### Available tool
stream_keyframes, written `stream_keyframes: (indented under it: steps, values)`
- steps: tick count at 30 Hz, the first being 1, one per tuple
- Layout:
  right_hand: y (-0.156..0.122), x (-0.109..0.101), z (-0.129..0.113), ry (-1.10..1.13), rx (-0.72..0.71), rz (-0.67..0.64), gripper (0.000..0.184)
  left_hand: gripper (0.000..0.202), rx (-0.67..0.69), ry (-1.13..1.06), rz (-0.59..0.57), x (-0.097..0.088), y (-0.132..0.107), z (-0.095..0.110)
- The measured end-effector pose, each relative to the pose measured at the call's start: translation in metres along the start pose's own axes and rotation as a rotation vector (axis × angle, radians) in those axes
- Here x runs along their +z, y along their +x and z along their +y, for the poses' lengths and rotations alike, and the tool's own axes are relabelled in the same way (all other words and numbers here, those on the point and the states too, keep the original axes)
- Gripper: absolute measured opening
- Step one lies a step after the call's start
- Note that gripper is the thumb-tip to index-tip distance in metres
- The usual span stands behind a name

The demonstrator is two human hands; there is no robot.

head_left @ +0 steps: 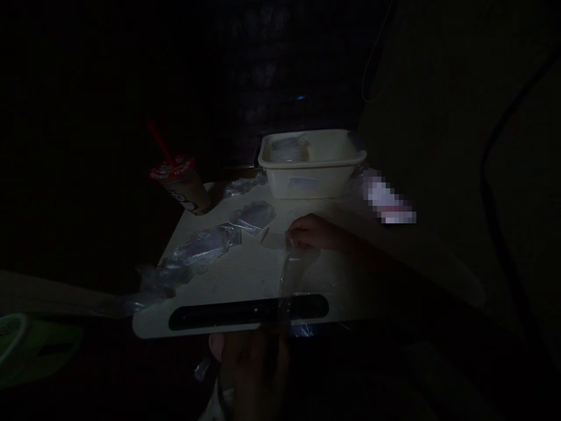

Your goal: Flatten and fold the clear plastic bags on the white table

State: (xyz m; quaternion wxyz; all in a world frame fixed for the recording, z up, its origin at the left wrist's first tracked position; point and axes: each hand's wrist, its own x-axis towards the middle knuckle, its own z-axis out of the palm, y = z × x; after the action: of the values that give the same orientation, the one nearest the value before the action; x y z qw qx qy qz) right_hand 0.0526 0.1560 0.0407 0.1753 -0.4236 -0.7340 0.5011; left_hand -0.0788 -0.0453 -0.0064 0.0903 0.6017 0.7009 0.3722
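Note:
Fingers pinched, my right hand [313, 231] grips the upper end of a clear plastic strip [287, 278] above the tabletop. The strip runs down towards me over the table's front edge. At its lower end is my left hand [254, 368], just below that edge, fingers curled and apparently closed on the plastic; deep shadow hides its fingertips. Left of my right hand lie a clear-wrapped flat packet [254, 216] and a crumpled run of clear plastic packaging [201, 245]. Beyond them, a cream plastic basin [307, 181] holds a clear-wrapped bundle [288, 149].
The scene is very dark. A drink cup [190, 190] with a red lid and straw stands at the white table's [249, 269] left edge. A black slot [210, 314] runs along its front. A green container [48, 351] is low left; a dark cable [486, 187] hangs right.

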Motion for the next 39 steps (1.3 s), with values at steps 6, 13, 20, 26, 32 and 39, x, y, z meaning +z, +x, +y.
stream_keyframes:
  steps: [6, 13, 20, 26, 32, 39]
  values:
    - [0.014, 0.017, -0.012, -0.025, -0.057, -0.112, 0.008, 0.02, -0.026, 0.034, 0.009, 0.001, 0.0, -0.002]
    - [0.024, 0.028, -0.013, -0.057, -0.047, -0.133, 0.02, 0.018, 0.02, 0.046, 0.0, 0.0, -0.001, -0.007]
    - [0.025, 0.03, -0.008, -0.138, -0.176, -0.063, 0.021, 0.017, 0.176, 0.014, -0.016, 0.003, 0.0, -0.012]
    - [0.019, 0.031, -0.009, -0.339, -0.211, -0.03, 0.022, 0.015, 0.256, 0.074, -0.031, 0.002, 0.005, -0.013]
    - [0.02, 0.028, -0.004, -0.35, -0.211, 0.038, 0.021, 0.018, 0.32, 0.09, -0.026, 0.004, 0.01, -0.01]
    - [0.019, 0.029, -0.003, -0.373, -0.222, 0.066, 0.016, 0.014, 0.288, 0.092, -0.041, 0.001, 0.008, -0.01]
